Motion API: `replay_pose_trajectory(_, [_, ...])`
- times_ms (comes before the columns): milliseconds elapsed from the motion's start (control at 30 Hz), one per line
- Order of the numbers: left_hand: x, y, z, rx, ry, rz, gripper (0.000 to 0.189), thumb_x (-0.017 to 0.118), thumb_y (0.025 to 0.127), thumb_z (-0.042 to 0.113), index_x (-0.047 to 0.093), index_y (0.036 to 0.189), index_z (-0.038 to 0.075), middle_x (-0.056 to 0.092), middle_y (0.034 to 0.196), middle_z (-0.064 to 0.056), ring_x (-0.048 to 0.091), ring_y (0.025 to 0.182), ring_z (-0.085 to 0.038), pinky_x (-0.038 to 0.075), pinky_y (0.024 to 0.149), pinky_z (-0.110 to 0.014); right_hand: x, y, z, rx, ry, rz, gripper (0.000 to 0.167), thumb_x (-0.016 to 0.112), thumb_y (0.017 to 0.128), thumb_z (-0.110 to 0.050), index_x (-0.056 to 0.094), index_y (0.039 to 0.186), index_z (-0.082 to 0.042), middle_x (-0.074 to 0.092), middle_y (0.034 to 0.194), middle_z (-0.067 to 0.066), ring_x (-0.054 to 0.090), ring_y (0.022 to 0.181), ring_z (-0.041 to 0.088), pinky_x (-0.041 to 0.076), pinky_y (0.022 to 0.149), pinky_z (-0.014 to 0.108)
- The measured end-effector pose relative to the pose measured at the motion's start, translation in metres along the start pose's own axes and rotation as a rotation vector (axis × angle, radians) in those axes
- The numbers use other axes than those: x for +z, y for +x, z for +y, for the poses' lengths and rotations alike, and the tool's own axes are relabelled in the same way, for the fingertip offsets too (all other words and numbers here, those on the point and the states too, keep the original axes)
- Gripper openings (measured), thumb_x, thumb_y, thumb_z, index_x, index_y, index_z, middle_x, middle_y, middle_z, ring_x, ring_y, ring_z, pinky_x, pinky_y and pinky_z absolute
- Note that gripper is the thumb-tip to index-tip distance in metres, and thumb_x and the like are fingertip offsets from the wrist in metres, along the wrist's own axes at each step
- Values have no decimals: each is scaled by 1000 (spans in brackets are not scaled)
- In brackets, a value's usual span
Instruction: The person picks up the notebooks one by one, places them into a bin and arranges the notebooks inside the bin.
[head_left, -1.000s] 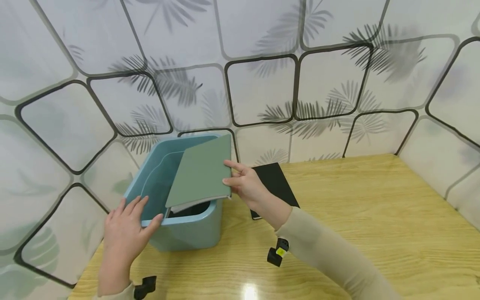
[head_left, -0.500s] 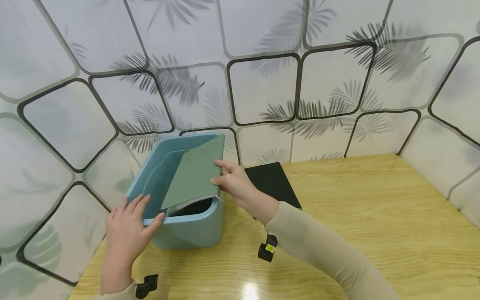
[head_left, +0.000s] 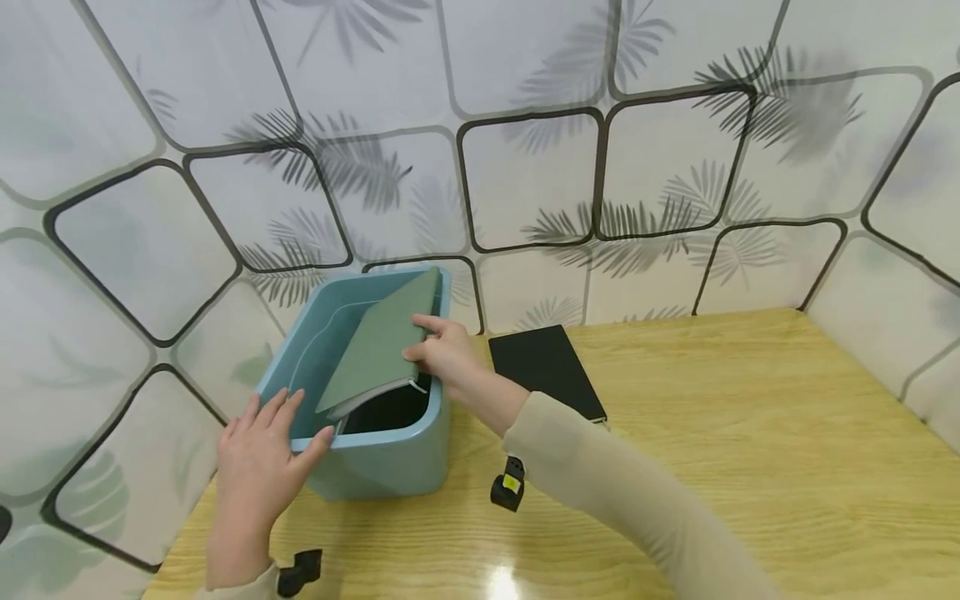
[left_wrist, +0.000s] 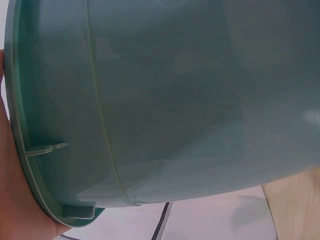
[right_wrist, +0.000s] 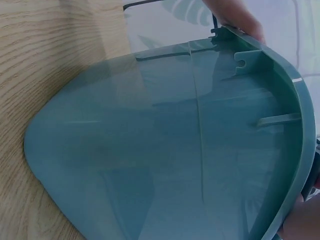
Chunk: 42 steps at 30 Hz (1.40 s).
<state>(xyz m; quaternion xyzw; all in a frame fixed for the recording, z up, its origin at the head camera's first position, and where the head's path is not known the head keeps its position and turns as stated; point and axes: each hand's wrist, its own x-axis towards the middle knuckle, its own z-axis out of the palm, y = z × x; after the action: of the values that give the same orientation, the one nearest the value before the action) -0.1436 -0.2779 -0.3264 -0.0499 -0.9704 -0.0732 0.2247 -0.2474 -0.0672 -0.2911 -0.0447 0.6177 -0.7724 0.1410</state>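
Note:
A green hardcover notebook (head_left: 378,346) slants inside the blue plastic bin (head_left: 390,437) in the head view, its page edges facing me. My right hand (head_left: 450,354) pinches the notebook along its right edge, over the bin's right rim; the fingers under the cover are hidden. My left hand (head_left: 258,458) grips the bin's near left corner, fingers over the rim and thumb across the front edge. Both wrist views look at the bin's outer wall, with part of the left hand (left_wrist: 12,195) at the rim in the left wrist view.
A black notebook (head_left: 547,371) lies on the wooden table (head_left: 712,442) right of the bin. Something dark (head_left: 386,411) shows inside the bin beneath the green notebook. A patterned wall (head_left: 525,183) stands behind and beside the table.
My right hand has moved left and lowered the green notebook further into the bin, uncovering more of the black notebook. The left hand keeps its place on the rim.

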Motion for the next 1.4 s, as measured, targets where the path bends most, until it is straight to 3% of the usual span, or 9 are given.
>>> replay_pose_trajectory(267, [0,0,0,-1,2,14,65,49,83,50,47,124,-1,45,123,-26,30,117,-49,23,87,-62,7,3,0,-4,1,-6,58,56,77,12,44,130,-7,51,117,18,59,93,25,50,74,32])
replay_pose_trajectory(533, [1,-1,0,-4,-1,17,66,50,83,50,48,124,-1,45,123,-26,30,117,-49,23,87,-62,6,2,0,5,-21,-8,56,57,78,10,45,130,-6,43,128,16,56,98,23,49,76,31])
replay_pose_trajectory(1000, [2,0,0,-2,-21,31,64,51,83,49,50,123,0,46,122,-25,31,115,-50,23,87,-62,4,-4,-4,30,-4,-49,53,57,81,5,43,131,-8,41,131,15,55,101,25,48,80,32])
replay_pose_trajectory(1233, [2,0,0,-6,-10,27,65,51,82,50,50,122,-1,47,122,-26,31,116,-49,23,87,-63,1,-4,0,-62,-57,-100,48,56,82,6,44,128,2,52,118,19,54,103,24,44,86,30])
replay_pose_trajectory(1400, [1,0,0,-10,-8,15,66,50,82,51,49,123,-1,46,122,-26,30,117,-49,22,87,-63,-1,-8,1,-97,-68,-108,48,56,81,6,44,128,3,51,118,21,53,105,27,44,87,30])
